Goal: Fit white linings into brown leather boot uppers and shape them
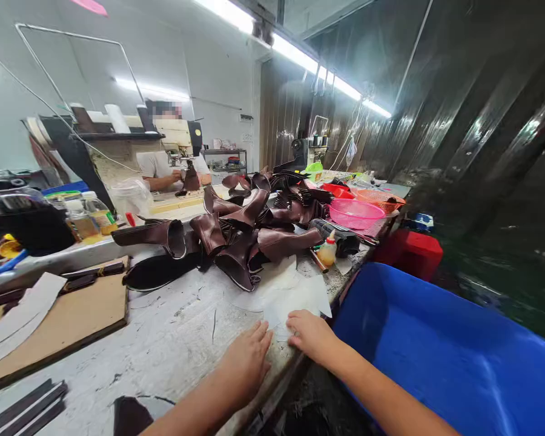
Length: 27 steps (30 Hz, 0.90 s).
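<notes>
Your L hand [246, 360] lay loosely open nr the white sheets [297, 295], R hand [312, 336] at their edge, grip unclear; light, even pressure suited 'em.

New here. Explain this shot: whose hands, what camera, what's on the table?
No robot here: these are a person's bare left hand and right hand, filmed by one head-worn camera looking forward and down. Both are by the near edge of white sheets on a worktable; whether either grips one isn't clear. Beyond lies a heap of dark brown, leather-like pieces, with a squeeze bottle and pink basket toward the right. A blue tub stands beside the table. Across it, another person is at a sewing machine.
</notes>
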{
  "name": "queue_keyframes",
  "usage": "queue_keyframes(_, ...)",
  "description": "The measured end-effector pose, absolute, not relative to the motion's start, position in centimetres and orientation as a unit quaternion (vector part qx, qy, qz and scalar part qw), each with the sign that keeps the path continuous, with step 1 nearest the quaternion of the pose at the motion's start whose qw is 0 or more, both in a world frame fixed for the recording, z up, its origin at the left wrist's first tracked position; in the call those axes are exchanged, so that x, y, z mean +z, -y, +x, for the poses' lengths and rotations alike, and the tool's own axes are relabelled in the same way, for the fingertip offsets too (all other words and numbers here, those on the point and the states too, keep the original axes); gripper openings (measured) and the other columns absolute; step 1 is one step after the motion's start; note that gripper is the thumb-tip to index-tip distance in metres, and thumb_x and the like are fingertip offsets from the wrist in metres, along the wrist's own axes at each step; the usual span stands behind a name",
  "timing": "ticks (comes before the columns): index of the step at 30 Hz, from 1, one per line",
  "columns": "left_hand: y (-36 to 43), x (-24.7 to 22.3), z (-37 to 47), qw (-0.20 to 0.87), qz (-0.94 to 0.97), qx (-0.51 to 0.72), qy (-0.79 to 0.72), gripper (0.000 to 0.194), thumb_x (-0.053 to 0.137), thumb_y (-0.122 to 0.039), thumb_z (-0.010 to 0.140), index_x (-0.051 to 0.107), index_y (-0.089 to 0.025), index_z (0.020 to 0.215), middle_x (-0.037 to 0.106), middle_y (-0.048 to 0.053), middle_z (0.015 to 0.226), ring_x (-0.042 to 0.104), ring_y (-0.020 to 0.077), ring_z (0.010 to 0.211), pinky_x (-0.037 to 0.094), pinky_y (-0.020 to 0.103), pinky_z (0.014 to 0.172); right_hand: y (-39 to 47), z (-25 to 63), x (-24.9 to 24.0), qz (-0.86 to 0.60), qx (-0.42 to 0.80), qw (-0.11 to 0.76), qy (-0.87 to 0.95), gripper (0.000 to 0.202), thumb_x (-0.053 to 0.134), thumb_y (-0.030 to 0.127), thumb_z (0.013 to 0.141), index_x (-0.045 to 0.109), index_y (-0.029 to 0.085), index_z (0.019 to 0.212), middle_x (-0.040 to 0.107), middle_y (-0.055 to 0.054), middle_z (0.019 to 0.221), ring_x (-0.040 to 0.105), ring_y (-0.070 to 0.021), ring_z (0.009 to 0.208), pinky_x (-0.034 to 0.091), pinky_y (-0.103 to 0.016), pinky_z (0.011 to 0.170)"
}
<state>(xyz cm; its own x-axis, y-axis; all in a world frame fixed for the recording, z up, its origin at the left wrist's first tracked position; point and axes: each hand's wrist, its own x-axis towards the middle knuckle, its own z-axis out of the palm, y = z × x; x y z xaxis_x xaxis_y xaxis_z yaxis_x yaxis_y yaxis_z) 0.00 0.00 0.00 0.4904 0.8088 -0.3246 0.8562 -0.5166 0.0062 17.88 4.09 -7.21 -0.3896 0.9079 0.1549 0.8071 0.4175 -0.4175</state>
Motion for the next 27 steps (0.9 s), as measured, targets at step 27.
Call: queue_keyframes(27, -1.3, -4.2, -0.1, 0.087, 0.872, -0.094, -0.473, 0.057, 0.054, -0.020, 0.080, 0.043, -0.012, 0.136, 0.036, 0.016, 0.147, 0.033, 0.0308, 0.135, 0.029, 0.048, 0.111, -4.4, 18.6, -8.8, -0.511, 0.170, 0.248, 0.806, 0.021, 0.049, 0.016, 0.081, 0.069, 0.021, 0.074, 0.073, -0.003, 0.084, 0.063, -0.0167, 0.080, 0.041, -0.023, 0.070)
